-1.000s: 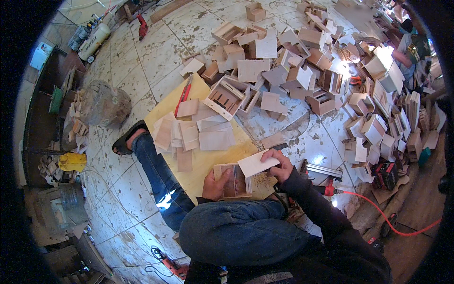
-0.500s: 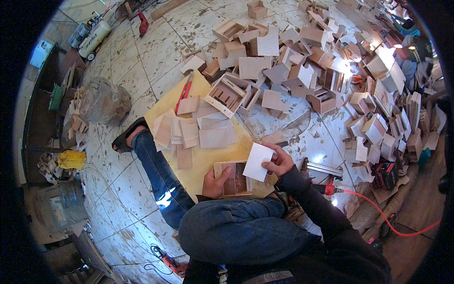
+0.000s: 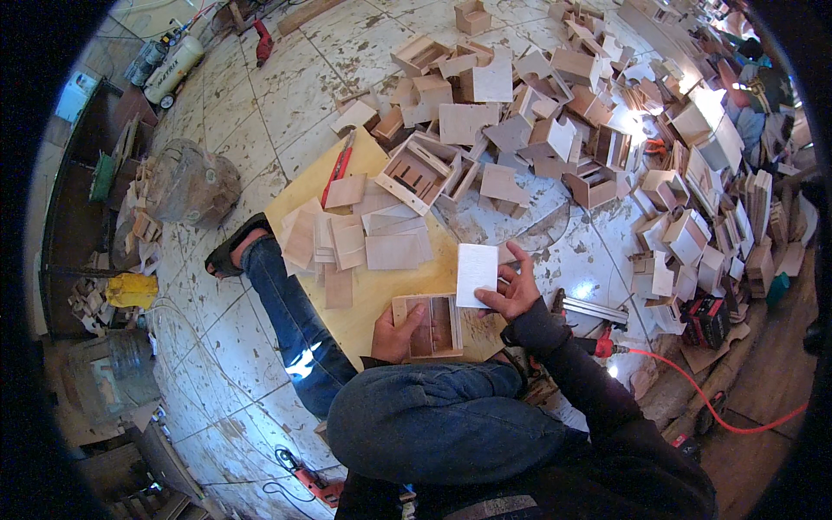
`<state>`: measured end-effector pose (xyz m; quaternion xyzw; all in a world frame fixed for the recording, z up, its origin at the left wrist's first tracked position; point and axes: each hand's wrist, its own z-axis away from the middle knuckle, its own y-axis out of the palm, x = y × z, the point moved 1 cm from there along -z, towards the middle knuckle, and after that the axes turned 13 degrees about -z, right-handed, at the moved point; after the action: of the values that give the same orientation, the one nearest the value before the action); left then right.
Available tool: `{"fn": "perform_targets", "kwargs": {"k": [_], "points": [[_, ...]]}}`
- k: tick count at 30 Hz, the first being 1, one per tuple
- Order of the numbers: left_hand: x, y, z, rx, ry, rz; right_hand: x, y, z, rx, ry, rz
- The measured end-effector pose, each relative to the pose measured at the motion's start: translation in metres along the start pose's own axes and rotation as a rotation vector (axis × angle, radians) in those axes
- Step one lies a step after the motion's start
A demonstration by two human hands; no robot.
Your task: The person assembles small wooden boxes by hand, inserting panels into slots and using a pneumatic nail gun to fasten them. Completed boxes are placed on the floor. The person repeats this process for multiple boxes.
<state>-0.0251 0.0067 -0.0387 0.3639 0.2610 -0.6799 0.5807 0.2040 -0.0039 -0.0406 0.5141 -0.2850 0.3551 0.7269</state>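
Two bare hands work over the near edge of a yellow board [image 3: 373, 293]. The left hand [image 3: 395, 338] grasps a box [image 3: 444, 329] at that edge, its thumb over one side; the box is open, with a partition inside. The right hand [image 3: 511, 286] pinches a pale panel [image 3: 477, 270] by the box's far right corner; whether they touch cannot be told. The box seems part made: walls joined, panel outside it. Loose panels [image 3: 397, 250] lie toward the board's left edge, apparently still unused. A tray [image 3: 400, 197] with dark slots rests at the far right edge; a red tool [image 3: 339, 169] lies near the far corner. Beyond, many boxes [image 3: 490, 82] heap the floor [image 3: 234, 156], several open.
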Motion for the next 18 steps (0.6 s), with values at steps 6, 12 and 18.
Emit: {"fn": "perform_targets", "kwargs": {"k": [6, 12, 18], "points": [[-0.005, 0.002, 0.003, -0.007, -0.01, -0.019, 0.011, -0.006, -0.007, -0.073, 0.166, 0.227], [-0.005, 0.002, 0.002, 0.008, 0.004, 0.006, 0.019, 0.01, 0.001, -0.035, 0.183, -0.142], [-0.002, 0.003, 0.0, -0.02, 0.031, -0.01, 0.017, 0.008, -0.005, 0.194, 0.217, 0.175]]}}
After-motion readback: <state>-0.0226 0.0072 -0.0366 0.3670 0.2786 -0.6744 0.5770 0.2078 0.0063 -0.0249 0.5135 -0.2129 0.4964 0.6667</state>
